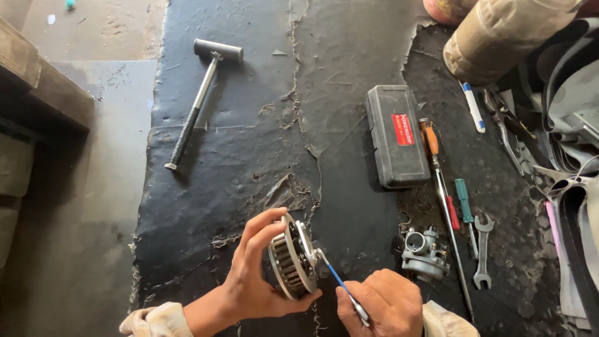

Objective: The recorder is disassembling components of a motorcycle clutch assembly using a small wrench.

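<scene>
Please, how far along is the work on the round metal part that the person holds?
Done: a small carburettor already sits loose on the black mat, with wrenches and screwdrivers laid out beside it. In hand: the left hand holds the round toothed metal part on edge, while the right hand puts a thin blue-handled tool to its centre. Left: the part looks assembled; the hammer lies untouched.

1. Far face of round toothed metal clutch drum, hidden at 6 o'clock behind left hand.
2. Tan-trousered leg, cut off at 1 o'clock.
3. Grey sheet stack, cut off at 3 o'clock.
</scene>
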